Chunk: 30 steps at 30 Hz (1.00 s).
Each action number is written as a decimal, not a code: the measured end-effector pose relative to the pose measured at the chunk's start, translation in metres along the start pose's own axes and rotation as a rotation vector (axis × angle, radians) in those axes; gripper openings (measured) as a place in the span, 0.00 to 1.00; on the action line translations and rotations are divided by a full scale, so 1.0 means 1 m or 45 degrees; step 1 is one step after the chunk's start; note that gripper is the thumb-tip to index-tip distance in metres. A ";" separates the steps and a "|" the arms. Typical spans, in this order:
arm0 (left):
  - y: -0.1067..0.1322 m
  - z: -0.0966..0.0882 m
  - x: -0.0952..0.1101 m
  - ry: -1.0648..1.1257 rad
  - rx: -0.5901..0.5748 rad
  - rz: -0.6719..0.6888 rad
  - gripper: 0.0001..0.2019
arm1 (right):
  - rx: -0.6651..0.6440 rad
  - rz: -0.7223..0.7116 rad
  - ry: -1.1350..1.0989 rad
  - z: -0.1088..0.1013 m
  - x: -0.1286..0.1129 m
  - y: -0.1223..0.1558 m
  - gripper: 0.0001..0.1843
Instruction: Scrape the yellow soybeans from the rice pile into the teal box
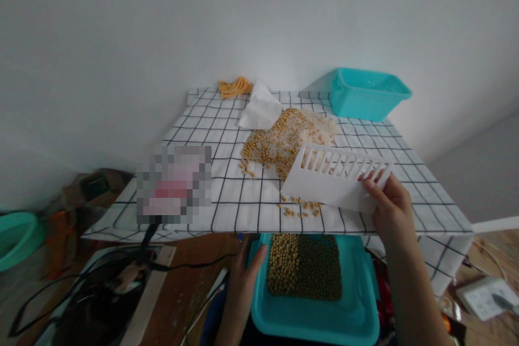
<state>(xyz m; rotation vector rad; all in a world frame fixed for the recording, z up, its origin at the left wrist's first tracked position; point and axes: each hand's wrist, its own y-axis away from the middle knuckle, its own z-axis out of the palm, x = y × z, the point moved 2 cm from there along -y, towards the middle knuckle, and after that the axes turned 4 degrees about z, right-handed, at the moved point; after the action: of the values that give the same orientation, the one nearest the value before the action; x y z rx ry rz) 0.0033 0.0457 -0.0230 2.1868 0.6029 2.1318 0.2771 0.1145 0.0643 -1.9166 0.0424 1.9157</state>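
Observation:
My right hand grips one end of a white slotted plastic board, held on edge over the checked cloth. Behind the board spreads a pile of soybeans mixed with pale, rice-like grains. A few loose soybeans lie in front of it, near the table edge. Below that edge, my left hand holds the left rim of a teal plastic basin, its thumb over the rim and its other fingers partly hidden. Inside the basin, soybeans sit beside small dark green beans.
A second teal basin stands at the table's back right. Crumpled white paper and a yellow-orange bundle lie at the back. A blurred-out object is at left, with black cables below. A power strip lies at lower right.

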 end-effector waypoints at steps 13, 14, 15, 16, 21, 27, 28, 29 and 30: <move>-0.002 -0.001 -0.008 -0.003 0.012 -0.025 0.27 | 0.043 -0.012 0.113 -0.001 0.001 -0.001 0.07; -0.002 -0.001 -0.008 -0.005 0.009 -0.033 0.28 | 0.042 -0.017 0.121 -0.001 0.001 -0.001 0.07; -0.002 -0.001 -0.009 -0.005 0.003 -0.038 0.29 | 0.039 -0.021 0.120 -0.001 0.002 -0.001 0.07; -0.002 -0.001 -0.009 -0.008 0.001 -0.044 0.28 | 0.036 -0.022 0.112 -0.001 0.002 -0.002 0.06; -0.001 -0.001 -0.003 -0.037 0.025 -0.031 0.24 | 0.047 -0.016 0.080 -0.002 0.003 -0.002 0.06; 0.001 0.001 0.003 -0.036 -0.002 -0.023 0.24 | 0.025 -0.030 0.108 -0.001 0.002 -0.003 0.06; 0.000 0.001 0.002 -0.029 0.002 -0.024 0.24 | 0.030 -0.029 0.109 -0.001 0.002 -0.003 0.07; -0.001 0.000 0.000 -0.018 0.005 -0.028 0.24 | 0.037 -0.030 0.104 -0.001 0.002 -0.003 0.07; -0.002 0.000 -0.003 -0.011 0.010 -0.032 0.24 | 0.042 -0.030 0.098 -0.001 0.002 -0.003 0.07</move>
<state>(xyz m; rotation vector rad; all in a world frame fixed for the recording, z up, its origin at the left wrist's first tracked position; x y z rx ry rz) 0.0029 0.0466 -0.0261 2.1794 0.6360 2.1103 0.2789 0.1171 0.0632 -1.9597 0.0730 1.8145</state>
